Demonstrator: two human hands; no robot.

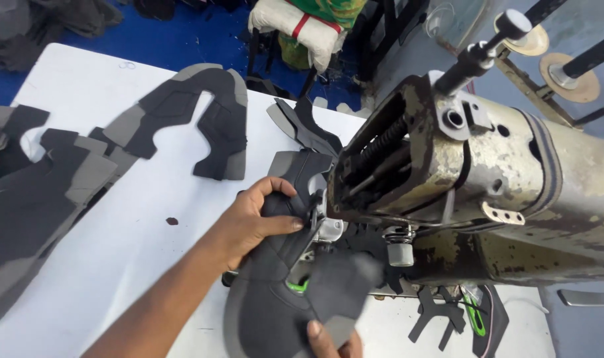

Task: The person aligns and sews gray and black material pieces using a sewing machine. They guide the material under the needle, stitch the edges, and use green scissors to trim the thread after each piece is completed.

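On the white worktable [136, 219], beneath the head of a worn, paint-chipped industrial sewing machine [487, 192], a dark grey shoe upper [275, 292] with a small bright green accent is held at the needle area. The left hand [255, 222] is closed over the upper's far portion, thumb on top and fingers curled under its edge, pressing it close to the presser foot [315, 219]. The right hand [332, 338] is seen only in part at the bottom edge of the view; its thumb and fingertips are pinched on a loose grey flap of the same upper, though how far the rest of that hand is closed cannot be told. To the left, flat cut pieces of grey and black shoe material [182, 116] are spread across the table, and a thicker overlapping pile of similar pieces [36, 192] is laid at the left edge. More dark cut pieces [305, 126] are propped just behind the machine head. To the right, under the machine arm, small black cut-outs [438, 318] and a piece with green trim [484, 318] are laid on the table. No bin or tray is seen; the pieces lie loose on the surface. Beyond the table, a blue floor [182, 40] and a padded stool [295, 26] wrapped in pale cloth are visible.
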